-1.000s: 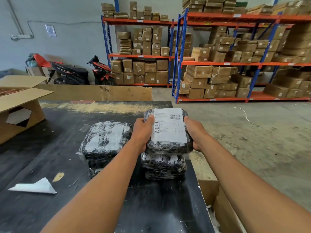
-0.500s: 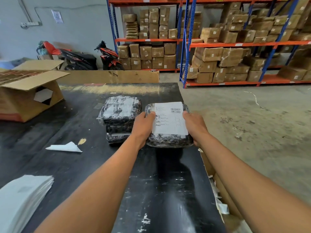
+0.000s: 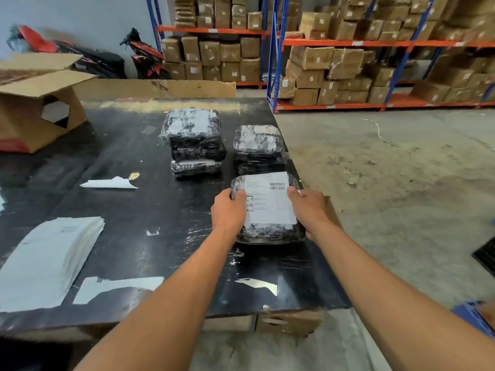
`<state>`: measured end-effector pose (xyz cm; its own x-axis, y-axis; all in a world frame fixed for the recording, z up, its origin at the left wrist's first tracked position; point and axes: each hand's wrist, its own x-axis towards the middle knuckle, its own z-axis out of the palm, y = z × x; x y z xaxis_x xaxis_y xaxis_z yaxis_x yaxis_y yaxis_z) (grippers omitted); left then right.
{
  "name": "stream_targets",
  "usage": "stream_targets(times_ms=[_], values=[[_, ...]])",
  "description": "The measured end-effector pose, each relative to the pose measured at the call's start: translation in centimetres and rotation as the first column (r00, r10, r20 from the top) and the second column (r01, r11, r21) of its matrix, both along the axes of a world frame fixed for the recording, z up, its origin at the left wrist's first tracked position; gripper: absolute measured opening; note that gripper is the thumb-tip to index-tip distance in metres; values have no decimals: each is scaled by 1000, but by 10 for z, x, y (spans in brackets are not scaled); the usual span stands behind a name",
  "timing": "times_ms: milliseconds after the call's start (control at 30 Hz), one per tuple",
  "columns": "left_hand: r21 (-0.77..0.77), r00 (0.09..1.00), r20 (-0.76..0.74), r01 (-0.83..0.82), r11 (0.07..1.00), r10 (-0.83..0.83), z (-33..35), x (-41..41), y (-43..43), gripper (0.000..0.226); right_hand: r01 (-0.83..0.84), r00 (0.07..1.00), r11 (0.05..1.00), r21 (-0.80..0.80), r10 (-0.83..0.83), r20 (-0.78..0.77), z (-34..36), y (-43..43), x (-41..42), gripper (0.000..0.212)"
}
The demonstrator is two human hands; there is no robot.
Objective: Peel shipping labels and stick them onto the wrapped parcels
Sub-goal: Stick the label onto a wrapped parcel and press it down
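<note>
A black wrapped parcel [image 3: 270, 234] with a white shipping label [image 3: 267, 202] stuck on its top sits near the right edge of the black table [image 3: 160, 207]. My left hand [image 3: 229, 210] grips its left side and my right hand [image 3: 310, 210] grips its right side, thumbs on top. Beyond it stands a stack of two wrapped parcels [image 3: 258, 147], and further left a stack of three wrapped parcels [image 3: 192, 140]. A pile of white label sheets [image 3: 45, 261] lies at the table's left front.
An open cardboard box [image 3: 40, 108] stands at the table's far left. Scraps of white backing paper [image 3: 109, 182] lie on the table, with another torn strip [image 3: 117, 286] near the front edge. Shelves of cartons [image 3: 348, 70] line the back; concrete floor [image 3: 401, 183] is to the right.
The labelled parcel came off the right stack and moved toward me, down onto the table in front of that stack. The camera view tilted down, bringing the label pile and the table's front edge into sight.
</note>
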<state>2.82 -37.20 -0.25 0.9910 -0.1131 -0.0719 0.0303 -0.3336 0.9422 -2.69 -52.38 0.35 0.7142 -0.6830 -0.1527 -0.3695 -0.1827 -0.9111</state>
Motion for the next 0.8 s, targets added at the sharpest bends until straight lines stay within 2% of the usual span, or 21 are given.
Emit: stream_targets(times_ms=[300, 367, 467, 533, 567, 800], values=[[74, 996, 11, -87, 993, 87, -24, -27, 5, 31, 64, 997, 997, 44, -66, 37, -23, 12, -23, 57], [78, 998, -9, -63, 995, 63, -29, -30, 5, 20, 66, 998, 997, 38, -67, 21, -33, 12, -26, 54], [107, 999, -19, -48, 993, 50, -33, -36, 6, 48, 34, 999, 999, 5, -34, 15, -42, 17, -30, 27], [119, 999, -6, -40, 992, 41, -33, -37, 8, 51, 25, 1000, 999, -23, -25, -9, -42, 19, -31, 49], [115, 999, -9, -36, 993, 38, -32, -38, 8, 51, 13, 1000, 999, -34, -13, -12, -41, 18, -31, 53], [156, 1000, 6, -18, 988, 17, -32, -40, 8, 51, -44, 999, 994, -100, 43, -15, -44, 16, -34, 48]])
